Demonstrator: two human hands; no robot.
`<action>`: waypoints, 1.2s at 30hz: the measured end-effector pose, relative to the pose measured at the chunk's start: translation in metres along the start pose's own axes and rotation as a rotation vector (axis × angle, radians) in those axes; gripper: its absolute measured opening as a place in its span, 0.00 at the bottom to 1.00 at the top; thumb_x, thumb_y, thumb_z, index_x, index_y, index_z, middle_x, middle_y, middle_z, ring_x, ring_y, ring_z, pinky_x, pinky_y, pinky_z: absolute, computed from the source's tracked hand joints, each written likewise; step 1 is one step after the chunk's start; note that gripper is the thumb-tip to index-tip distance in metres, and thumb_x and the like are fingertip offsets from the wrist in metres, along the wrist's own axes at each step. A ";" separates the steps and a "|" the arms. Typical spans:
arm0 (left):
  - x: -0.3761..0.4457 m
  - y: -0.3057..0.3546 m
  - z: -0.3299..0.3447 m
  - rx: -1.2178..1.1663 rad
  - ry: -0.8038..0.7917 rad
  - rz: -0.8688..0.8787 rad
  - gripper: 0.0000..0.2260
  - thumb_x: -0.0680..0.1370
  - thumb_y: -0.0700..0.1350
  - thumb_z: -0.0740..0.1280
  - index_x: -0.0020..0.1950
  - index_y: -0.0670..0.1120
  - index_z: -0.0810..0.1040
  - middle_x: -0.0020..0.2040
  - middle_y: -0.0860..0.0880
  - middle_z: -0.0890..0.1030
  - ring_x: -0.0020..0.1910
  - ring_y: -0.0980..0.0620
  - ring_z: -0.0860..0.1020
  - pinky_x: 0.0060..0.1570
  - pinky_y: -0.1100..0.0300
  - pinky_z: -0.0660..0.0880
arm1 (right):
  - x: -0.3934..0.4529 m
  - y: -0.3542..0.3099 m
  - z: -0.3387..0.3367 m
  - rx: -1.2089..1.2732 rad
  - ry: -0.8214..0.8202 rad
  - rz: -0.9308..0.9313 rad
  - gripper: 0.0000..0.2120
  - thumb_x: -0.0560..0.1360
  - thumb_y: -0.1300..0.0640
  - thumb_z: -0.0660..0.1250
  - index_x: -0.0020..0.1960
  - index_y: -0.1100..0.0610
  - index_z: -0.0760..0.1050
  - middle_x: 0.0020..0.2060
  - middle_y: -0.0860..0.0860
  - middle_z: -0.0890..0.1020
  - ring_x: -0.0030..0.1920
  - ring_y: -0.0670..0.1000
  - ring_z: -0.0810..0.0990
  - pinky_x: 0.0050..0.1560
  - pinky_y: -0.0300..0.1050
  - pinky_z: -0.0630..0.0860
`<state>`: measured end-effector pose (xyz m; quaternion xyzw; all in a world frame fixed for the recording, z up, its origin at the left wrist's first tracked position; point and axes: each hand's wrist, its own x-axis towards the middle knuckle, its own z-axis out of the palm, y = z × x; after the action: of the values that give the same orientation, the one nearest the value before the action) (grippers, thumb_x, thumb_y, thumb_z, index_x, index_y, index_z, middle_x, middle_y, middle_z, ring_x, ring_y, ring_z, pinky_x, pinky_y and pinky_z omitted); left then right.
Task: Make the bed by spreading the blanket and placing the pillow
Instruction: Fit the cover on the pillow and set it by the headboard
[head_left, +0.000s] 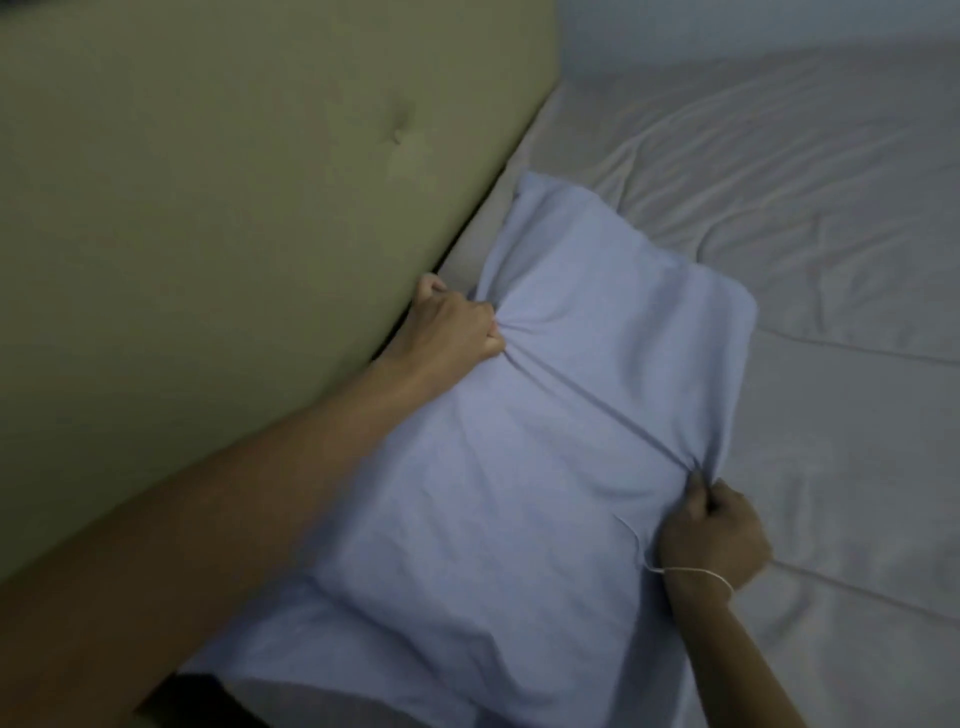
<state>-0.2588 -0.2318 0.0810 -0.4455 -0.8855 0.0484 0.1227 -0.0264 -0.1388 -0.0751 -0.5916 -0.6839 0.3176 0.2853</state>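
A pale blue pillow (545, 415) lies at the head of the bed, its long side close to the headboard. My left hand (452, 327) grips a bunch of the pillowcase on the headboard side. My right hand (714, 535) pinches the cloth on the opposite side, and a taut crease runs between the two grips. A thin white string circles my right wrist. The light grey sheet or blanket (779, 197) covers the mattress, wrinkled near the pillow.
A padded olive-green headboard (208, 208) with a tufted button fills the left. A narrow gap runs between it and the mattress. A pale wall (727, 26) shows at the top right. The pillowcase's open end hangs toward the bottom edge.
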 end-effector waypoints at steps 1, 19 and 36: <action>0.000 -0.030 -0.001 0.034 -0.001 -0.003 0.10 0.75 0.44 0.59 0.44 0.42 0.78 0.43 0.39 0.83 0.45 0.42 0.79 0.55 0.53 0.56 | -0.014 -0.019 0.024 0.024 -0.019 0.009 0.21 0.76 0.52 0.59 0.37 0.68 0.77 0.37 0.68 0.79 0.38 0.68 0.77 0.37 0.54 0.70; -0.080 -0.261 0.040 0.184 0.119 -0.157 0.09 0.73 0.42 0.61 0.42 0.37 0.77 0.34 0.33 0.79 0.39 0.37 0.77 0.60 0.44 0.66 | -0.152 -0.118 0.215 0.090 -0.430 0.065 0.20 0.78 0.46 0.61 0.52 0.64 0.78 0.50 0.62 0.82 0.51 0.64 0.79 0.49 0.50 0.74; -0.266 -0.280 0.020 0.293 0.086 -0.043 0.21 0.77 0.64 0.59 0.36 0.48 0.64 0.32 0.46 0.69 0.33 0.44 0.71 0.36 0.51 0.60 | -0.284 -0.046 0.137 -0.119 -0.851 -0.059 0.36 0.73 0.62 0.63 0.77 0.52 0.52 0.46 0.62 0.81 0.45 0.62 0.79 0.41 0.47 0.72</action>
<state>-0.3296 -0.6121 0.0700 -0.4053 -0.8722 0.1555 0.2252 -0.1209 -0.4377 -0.1305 -0.4033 -0.7744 0.4852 -0.0479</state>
